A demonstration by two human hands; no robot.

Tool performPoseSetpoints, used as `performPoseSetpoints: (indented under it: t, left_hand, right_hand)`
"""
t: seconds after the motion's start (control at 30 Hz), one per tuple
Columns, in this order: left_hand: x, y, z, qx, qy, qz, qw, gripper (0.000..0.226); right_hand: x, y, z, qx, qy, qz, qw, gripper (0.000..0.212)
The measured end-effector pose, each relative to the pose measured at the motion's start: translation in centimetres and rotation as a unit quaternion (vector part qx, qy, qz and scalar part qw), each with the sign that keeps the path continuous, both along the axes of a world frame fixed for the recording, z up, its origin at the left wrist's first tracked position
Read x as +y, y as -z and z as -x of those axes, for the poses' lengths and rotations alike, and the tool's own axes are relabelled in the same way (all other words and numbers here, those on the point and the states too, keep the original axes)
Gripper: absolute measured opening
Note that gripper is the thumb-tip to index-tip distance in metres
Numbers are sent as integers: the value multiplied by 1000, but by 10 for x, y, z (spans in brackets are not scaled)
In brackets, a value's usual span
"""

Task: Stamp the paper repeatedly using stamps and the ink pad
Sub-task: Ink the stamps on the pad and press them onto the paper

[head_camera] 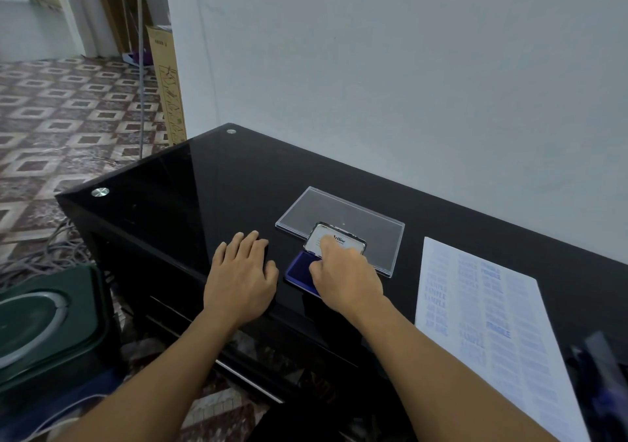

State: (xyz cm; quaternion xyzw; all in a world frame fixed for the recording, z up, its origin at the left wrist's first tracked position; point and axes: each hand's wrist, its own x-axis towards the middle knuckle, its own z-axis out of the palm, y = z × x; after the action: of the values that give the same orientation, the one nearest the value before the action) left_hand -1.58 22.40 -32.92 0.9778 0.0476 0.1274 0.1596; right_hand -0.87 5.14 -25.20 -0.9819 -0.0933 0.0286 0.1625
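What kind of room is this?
Probably a room in a home or small office: a black glass-topped table with an ink pad and stamped paper, patterned floor tiles, and a cardboard box leaning against the wall.

Black glass-top table (210, 183), round metal fixings (100, 192) at the left corners. On it: clear plastic tray (339, 210) lying flat, open Artline ink pad (299, 270) at the tray's near edge, lid propped up. Left hand (238, 278) palm-down just left of the pad. Further right, apart: white paper (475, 305) with columns of blue stamp prints. Blurred dark items at the near-right edge, can't ID.
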Motion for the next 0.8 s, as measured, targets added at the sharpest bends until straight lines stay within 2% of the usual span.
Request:
performPoseSetpoints:
  t: [0.3, 0.8]
  left_hand:
    - [0, -1, 1, 1, 2, 7, 1000, 50]
    - [1, -5, 3, 20, 13, -1, 1000, 53]
  right_hand:
    - [-1, -6, -15, 35, 6, -9, 999, 7]
    - [-1, -4, -5, 8, -9, 9, 1000, 6]
